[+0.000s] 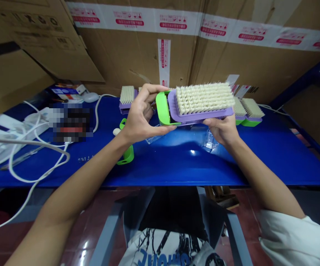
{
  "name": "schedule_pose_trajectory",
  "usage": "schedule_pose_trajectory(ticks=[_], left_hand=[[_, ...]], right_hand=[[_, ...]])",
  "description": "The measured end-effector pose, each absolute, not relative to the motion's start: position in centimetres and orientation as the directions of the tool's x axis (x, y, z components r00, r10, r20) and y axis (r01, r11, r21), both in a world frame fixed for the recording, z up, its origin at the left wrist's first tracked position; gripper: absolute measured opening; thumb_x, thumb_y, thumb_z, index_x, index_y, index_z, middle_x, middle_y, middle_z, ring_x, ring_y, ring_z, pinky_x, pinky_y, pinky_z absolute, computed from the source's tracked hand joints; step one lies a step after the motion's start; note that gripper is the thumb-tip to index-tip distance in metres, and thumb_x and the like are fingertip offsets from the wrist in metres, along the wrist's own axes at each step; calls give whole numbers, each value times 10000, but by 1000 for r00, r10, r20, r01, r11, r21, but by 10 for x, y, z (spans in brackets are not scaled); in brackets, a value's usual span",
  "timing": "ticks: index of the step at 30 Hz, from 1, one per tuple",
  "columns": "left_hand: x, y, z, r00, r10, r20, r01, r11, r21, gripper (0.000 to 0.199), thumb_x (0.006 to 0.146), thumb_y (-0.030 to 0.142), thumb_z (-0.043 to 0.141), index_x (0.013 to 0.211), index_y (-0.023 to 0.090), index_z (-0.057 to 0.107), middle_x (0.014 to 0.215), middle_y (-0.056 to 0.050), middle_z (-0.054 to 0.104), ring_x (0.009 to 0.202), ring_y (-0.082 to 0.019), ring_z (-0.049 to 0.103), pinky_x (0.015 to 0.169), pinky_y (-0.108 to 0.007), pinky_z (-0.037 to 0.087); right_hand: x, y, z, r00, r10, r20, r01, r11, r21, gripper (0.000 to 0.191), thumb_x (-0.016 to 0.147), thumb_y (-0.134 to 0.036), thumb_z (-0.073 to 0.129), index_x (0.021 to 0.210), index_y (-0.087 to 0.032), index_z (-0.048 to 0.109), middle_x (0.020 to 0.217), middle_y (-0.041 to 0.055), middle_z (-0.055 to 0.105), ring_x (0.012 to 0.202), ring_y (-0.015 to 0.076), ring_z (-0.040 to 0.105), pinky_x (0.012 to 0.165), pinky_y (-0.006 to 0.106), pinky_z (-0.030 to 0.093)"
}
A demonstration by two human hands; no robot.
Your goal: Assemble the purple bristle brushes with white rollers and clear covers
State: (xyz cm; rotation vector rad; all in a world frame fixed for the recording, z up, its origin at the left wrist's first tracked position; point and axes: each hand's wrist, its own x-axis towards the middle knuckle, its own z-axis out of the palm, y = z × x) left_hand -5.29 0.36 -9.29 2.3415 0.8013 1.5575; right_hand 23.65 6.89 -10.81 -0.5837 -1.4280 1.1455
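Both hands hold up a scrub brush (204, 99) above the table, its cream bristles facing up and toward me. Its body is purple, and a green end piece (163, 109) sits at its left end with a gap beside the purple part. My left hand (141, 116) is closed around the green piece, thumb below and fingers above. My right hand (223, 127) grips the purple body at its lower right edge; some of its fingers are hidden behind. Below my left wrist lies another green part (127, 157). Clear plastic pieces (210, 140) rest under the brush.
More brushes stand at the back right (252, 109) and back left (127, 96) of the blue table (160, 166). White cables (37, 177) loop over the left side. Cardboard (137, 55) walls off the back, and a grey chair arm (107, 236) is below.
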Motion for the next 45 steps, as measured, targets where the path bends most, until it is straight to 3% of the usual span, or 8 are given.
schedule_pose_trajectory(ticks=[6,11,18,25,31,36,41,45], left_hand=[[-57,2,-90,291,564,773,321,-818,477,1053,849,831,959,1589,263,469,1582,-130,664,1543,-413,670,1222,-591,663],[-62,2,-87,310,587,748,323,-805,498,1038,828,827,978,1552,265,491,1565,-136,696,1481,-385,718,1159,-537,704],[-51,10,-96,340,490,803,174,-871,459,1033,775,754,1050,1551,308,536,1544,-114,716,1470,-389,746,1167,-562,710],[-49,9,-99,283,600,748,196,-800,567,1108,713,731,1090,1593,303,571,1610,-139,692,1535,-406,696,1248,-550,661],[-62,12,-91,216,672,708,249,-739,626,1117,671,789,1076,1548,248,646,1446,-87,780,1415,-370,731,1176,-598,695],[-61,0,-78,217,772,598,266,-636,724,1017,692,650,1122,1506,220,689,1483,-142,793,1389,-400,755,1201,-695,668],[-61,-9,-71,236,794,561,338,-608,719,980,693,613,1121,1496,233,709,1478,-103,813,1402,-391,775,1203,-631,682],[-57,-9,-77,198,770,606,376,-631,679,1021,668,627,1124,1499,191,722,1484,-134,815,1406,-401,782,1256,-623,653]], right_hand=[[234,65,-108,-234,877,419,-275,353,-894,1111,351,-631,1180,1221,-409,524,1429,17,742,1530,415,656,1339,707,558],[233,63,-109,-275,868,412,-253,349,-903,1150,363,-623,1185,1293,-423,539,1473,37,740,1561,422,645,1351,720,555],[231,61,-109,-329,837,437,-269,361,-893,1117,354,-576,1203,1235,-393,543,1466,49,732,1595,421,616,1354,701,551],[230,58,-105,-328,792,515,-229,462,-857,1105,555,-654,1147,1440,-397,538,1636,74,651,1661,409,549,1377,675,529],[236,71,-110,-307,740,599,-153,583,-798,1028,586,-817,1082,1358,-366,575,1419,64,714,1462,416,700,1256,697,619],[241,72,-108,-345,721,601,-74,617,-783,1000,637,-831,1054,1359,-367,542,1397,62,707,1386,387,735,1162,658,685],[247,77,-101,-441,706,554,-54,595,-802,1001,580,-758,1115,1310,-344,568,1345,56,728,1281,369,770,1145,668,689],[248,77,-98,-443,697,564,-39,614,-789,967,596,-777,1100,1278,-338,572,1349,52,730,1333,372,749,1185,677,660]])
